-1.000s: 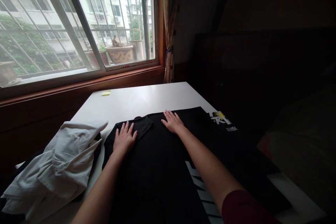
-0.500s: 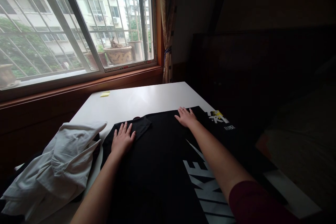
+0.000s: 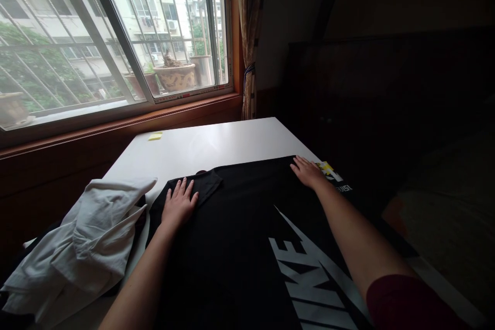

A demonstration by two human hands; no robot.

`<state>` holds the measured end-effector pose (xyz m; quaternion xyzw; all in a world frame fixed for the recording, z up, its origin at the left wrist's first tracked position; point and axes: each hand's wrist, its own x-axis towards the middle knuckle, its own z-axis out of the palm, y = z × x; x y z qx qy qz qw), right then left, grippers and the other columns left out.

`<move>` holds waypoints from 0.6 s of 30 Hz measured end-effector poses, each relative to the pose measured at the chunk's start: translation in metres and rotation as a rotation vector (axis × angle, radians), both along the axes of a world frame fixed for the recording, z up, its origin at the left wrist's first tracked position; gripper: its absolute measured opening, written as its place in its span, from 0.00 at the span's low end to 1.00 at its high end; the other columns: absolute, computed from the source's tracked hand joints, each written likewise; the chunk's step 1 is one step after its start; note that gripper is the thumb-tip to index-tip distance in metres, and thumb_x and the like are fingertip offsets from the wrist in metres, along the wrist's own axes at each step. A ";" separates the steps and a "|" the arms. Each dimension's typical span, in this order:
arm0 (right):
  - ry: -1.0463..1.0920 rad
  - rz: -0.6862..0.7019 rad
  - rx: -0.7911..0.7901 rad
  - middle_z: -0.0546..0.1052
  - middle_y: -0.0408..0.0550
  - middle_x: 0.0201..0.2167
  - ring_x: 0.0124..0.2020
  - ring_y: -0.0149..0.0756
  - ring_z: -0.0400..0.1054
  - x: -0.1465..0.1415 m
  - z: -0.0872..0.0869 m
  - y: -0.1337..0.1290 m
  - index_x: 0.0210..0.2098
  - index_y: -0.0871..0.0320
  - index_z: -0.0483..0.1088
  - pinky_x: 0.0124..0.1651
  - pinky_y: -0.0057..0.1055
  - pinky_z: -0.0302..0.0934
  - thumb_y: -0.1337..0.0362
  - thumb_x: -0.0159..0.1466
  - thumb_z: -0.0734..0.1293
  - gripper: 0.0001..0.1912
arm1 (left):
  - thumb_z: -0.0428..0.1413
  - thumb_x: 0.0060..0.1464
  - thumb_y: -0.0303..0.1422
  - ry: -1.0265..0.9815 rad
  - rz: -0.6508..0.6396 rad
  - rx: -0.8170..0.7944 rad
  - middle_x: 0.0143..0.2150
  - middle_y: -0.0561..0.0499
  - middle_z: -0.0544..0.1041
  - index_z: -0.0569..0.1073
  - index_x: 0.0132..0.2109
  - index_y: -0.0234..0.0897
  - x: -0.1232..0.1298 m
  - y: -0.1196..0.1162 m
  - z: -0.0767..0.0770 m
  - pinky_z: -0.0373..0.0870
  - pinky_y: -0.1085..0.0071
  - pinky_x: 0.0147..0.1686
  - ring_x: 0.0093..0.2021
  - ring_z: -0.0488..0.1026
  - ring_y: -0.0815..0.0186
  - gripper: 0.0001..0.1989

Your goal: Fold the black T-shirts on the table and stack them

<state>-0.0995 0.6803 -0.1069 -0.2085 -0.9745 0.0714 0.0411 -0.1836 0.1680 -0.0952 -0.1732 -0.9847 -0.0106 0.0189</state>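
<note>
A black T-shirt [image 3: 240,216] with large grey lettering lies spread over the white table [image 3: 216,142]. My left hand [image 3: 180,203] rests flat on its folded-in sleeve at the left, fingers spread. On the far right part of the shirt lies my right hand [image 3: 307,171], palm down with its fingers stretched out. Just right of that hand is a white and yellow print [image 3: 328,169], partly covered by my wrist.
A crumpled light grey garment [image 3: 96,232] lies at the left, with dark cloth under it. A yellow note [image 3: 155,136] sits near the table's far left corner. Behind the table are a barred window and a curtain [image 3: 250,62].
My right hand has slid to the right over the shirt, towards the printed patch, uncovering more of the grey lettering. My left hand has barely moved.
</note>
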 end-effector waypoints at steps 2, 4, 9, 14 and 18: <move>0.026 -0.024 0.028 0.55 0.53 0.74 0.74 0.45 0.47 0.006 0.000 0.007 0.71 0.63 0.56 0.74 0.49 0.37 0.51 0.74 0.48 0.34 | 0.36 0.70 0.48 0.005 -0.005 -0.003 0.77 0.49 0.44 0.50 0.75 0.43 0.000 0.000 0.000 0.43 0.47 0.72 0.77 0.40 0.56 0.32; 0.060 -0.046 0.059 0.57 0.55 0.73 0.73 0.48 0.48 0.011 0.000 0.011 0.70 0.64 0.58 0.74 0.53 0.37 0.52 0.73 0.48 0.33 | 0.37 0.70 0.48 0.008 -0.006 -0.005 0.77 0.49 0.43 0.50 0.75 0.43 0.000 0.000 0.000 0.43 0.47 0.71 0.77 0.40 0.56 0.32; 0.233 -0.036 0.140 0.58 0.56 0.72 0.74 0.49 0.46 0.019 0.009 -0.010 0.69 0.64 0.59 0.74 0.54 0.37 0.57 0.73 0.50 0.30 | 0.38 0.70 0.48 0.013 -0.014 -0.012 0.77 0.48 0.44 0.50 0.75 0.42 -0.002 -0.001 -0.002 0.44 0.47 0.71 0.77 0.41 0.56 0.32; 0.285 0.347 0.025 0.55 0.52 0.74 0.73 0.45 0.50 0.052 0.017 -0.062 0.71 0.56 0.56 0.73 0.48 0.47 0.53 0.74 0.50 0.30 | 0.37 0.70 0.47 0.019 -0.021 -0.018 0.77 0.47 0.43 0.49 0.75 0.41 -0.005 -0.012 -0.003 0.45 0.46 0.71 0.76 0.41 0.55 0.31; 0.121 0.485 0.012 0.52 0.45 0.75 0.74 0.44 0.46 0.102 0.009 -0.076 0.73 0.48 0.51 0.74 0.50 0.44 0.48 0.74 0.52 0.32 | 0.37 0.70 0.48 -0.003 -0.006 -0.016 0.78 0.47 0.43 0.50 0.75 0.42 -0.007 -0.024 -0.002 0.45 0.46 0.71 0.77 0.40 0.55 0.32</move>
